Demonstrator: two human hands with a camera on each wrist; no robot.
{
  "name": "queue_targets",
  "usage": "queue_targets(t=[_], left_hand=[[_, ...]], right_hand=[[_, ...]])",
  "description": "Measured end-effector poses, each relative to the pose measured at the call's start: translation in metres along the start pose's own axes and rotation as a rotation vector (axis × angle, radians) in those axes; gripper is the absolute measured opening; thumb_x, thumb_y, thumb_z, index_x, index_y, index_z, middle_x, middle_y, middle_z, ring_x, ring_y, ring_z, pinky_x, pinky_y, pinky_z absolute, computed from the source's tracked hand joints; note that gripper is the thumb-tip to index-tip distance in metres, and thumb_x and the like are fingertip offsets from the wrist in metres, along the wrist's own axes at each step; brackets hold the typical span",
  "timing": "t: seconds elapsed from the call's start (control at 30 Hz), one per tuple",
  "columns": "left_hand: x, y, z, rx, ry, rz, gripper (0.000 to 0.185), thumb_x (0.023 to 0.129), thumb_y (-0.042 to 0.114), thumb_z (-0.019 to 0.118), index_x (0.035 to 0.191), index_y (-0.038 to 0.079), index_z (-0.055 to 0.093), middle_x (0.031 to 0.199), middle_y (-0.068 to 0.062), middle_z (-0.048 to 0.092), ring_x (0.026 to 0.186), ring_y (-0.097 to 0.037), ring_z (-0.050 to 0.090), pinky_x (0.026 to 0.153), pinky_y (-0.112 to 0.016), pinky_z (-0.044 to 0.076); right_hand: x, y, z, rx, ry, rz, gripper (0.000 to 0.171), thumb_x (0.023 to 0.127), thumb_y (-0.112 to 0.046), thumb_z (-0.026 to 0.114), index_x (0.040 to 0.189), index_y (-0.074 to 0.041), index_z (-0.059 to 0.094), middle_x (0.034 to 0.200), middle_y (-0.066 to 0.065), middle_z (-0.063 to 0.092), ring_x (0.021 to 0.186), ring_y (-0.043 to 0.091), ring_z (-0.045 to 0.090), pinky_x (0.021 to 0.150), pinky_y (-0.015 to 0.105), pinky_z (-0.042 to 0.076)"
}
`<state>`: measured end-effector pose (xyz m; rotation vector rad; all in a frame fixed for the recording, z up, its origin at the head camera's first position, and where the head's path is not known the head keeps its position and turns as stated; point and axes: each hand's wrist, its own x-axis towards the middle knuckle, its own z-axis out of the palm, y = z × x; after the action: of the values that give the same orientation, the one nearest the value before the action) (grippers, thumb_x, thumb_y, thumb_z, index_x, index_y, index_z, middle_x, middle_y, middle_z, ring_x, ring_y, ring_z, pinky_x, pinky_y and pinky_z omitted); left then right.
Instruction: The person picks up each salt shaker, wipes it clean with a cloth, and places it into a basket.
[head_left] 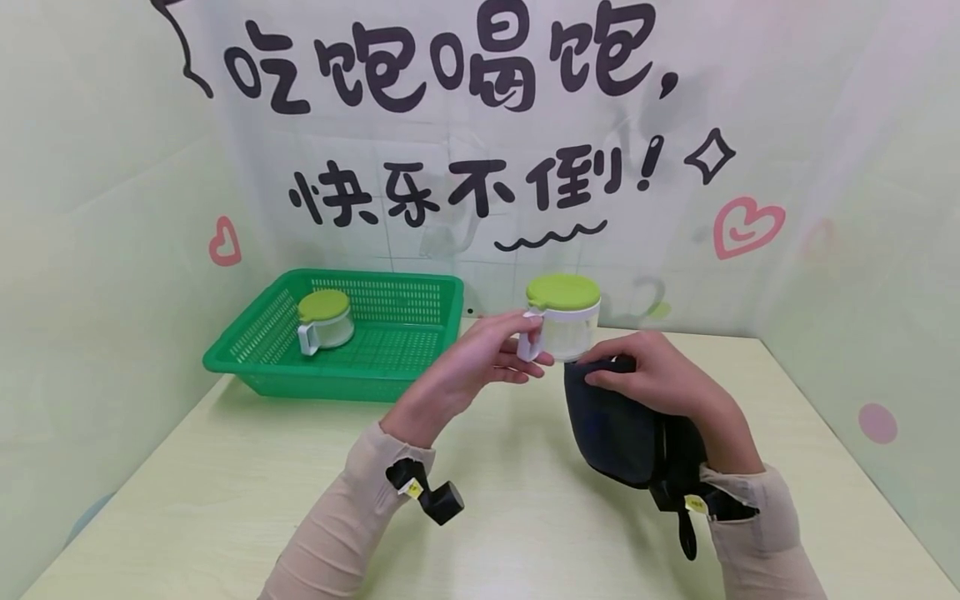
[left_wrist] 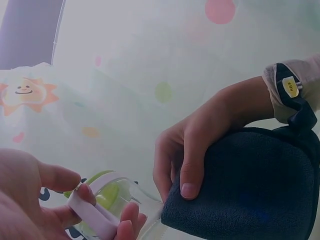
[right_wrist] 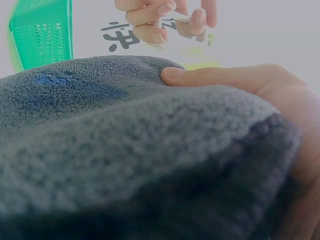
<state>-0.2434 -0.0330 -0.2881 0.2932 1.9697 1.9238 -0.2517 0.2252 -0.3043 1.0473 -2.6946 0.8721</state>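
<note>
In the head view my left hand (head_left: 495,346) holds a clear jar (head_left: 570,333) by its white handle, raised above the table. The jar has a green lid (head_left: 562,292) and a white rim. My right hand (head_left: 652,371) pinches a dark blue folded cloth (head_left: 615,425), which hangs down beneath it. One corner of that cloth touches or nearly touches the jar's lower side. In the left wrist view the fingers curl around the white handle (left_wrist: 95,215), and the right thumb lies on the cloth (left_wrist: 245,185). The cloth (right_wrist: 125,140) fills most of the right wrist view.
A green plastic basket (head_left: 322,387) stands at the back left of the pale table (head_left: 487,517). Inside it sits a second jar (head_left: 330,329) with a green lid and white handle. Behind the table hangs a printed white backdrop (head_left: 450,233), with side walls left and right.
</note>
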Motion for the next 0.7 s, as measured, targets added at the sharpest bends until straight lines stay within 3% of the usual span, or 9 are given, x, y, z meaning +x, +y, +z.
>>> queue_targets(t=[0.2, 0.4, 0.57, 0.7], left_hand=[[0.0001, -0.0008, -0.0019, -0.007, 0.001, -0.001, 0.031, 0.105, 0.038, 0.053, 0.116, 0.010, 0.060, 0.101, -0.009, 0.076, 0.088, -0.021, 0.073, 0.078, -0.026, 0.056], [0.0014, -0.0019, -0.0024, 0.015, 0.002, 0.002, 0.037, 0.104, 0.039, 0.054, 0.126, 0.010, 0.061, 0.102, -0.009, 0.076, 0.087, -0.019, 0.073, 0.078, -0.026, 0.056], [0.0021, -0.0016, -0.0007, 0.033, -0.017, -0.014, 0.029, 0.105, 0.039, 0.053, 0.107, 0.011, 0.059, 0.102, -0.010, 0.076, 0.083, -0.018, 0.073, 0.077, -0.026, 0.056], [0.0023, -0.0015, 0.0004, 0.052, -0.034, -0.023, 0.027, 0.106, 0.038, 0.052, 0.098, 0.013, 0.056, 0.102, -0.011, 0.077, 0.082, -0.018, 0.073, 0.076, -0.026, 0.056]], right_hand=[[-0.0016, -0.0027, -0.0013, 0.004, -0.004, -0.001, 0.019, 0.090, -0.013, 0.079, 0.108, -0.017, 0.080, 0.102, -0.007, 0.078, 0.091, 0.006, 0.067, 0.086, 0.027, 0.057], [-0.0042, -0.0036, -0.0043, 0.024, 0.005, 0.002, 0.018, 0.092, -0.014, 0.078, 0.109, -0.019, 0.080, 0.103, -0.006, 0.079, 0.092, 0.006, 0.069, 0.087, 0.026, 0.057], [-0.0051, -0.0021, -0.0063, 0.043, 0.031, -0.008, 0.016, 0.092, -0.015, 0.078, 0.107, -0.020, 0.081, 0.100, -0.006, 0.079, 0.090, 0.004, 0.068, 0.085, 0.023, 0.055], [-0.0066, -0.0025, -0.0082, 0.055, 0.099, -0.013, 0.015, 0.092, -0.015, 0.078, 0.107, -0.018, 0.081, 0.100, -0.003, 0.079, 0.090, 0.005, 0.069, 0.084, 0.020, 0.054]])
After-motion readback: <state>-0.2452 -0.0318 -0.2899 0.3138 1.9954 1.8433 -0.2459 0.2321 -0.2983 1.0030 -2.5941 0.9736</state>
